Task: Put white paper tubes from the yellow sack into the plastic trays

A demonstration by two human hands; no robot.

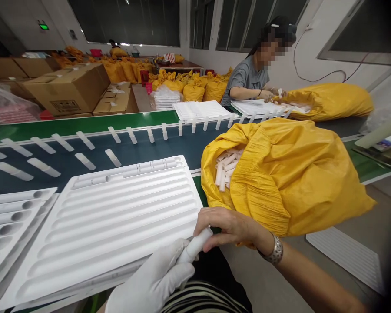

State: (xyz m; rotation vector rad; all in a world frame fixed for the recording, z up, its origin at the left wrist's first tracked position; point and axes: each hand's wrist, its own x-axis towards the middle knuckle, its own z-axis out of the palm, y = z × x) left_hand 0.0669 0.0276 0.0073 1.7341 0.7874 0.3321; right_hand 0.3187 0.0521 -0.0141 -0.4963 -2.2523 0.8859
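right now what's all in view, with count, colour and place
held tube: one, white, between the hands
top tray: one, white, ribbed, front centre
left trays: at least two, white, left edge
belt: one, dark blue, across middle
belt tubes: roughly twenty, white, on belt
large sacks: two, yellow, right, nearer holding loose tubes
far trays: at least two stacks, white, beyond belt
floor tray: one, white, lower right
cardboard boxes: several, brown, back left
back bags: many, orange-yellow, back
co-worker: one, grey top, beyond belt
lit sign: one, green, upper left
left hand: one, white-gloved, holding tube
right hand: one, bare, metallic wristband, on tube's end
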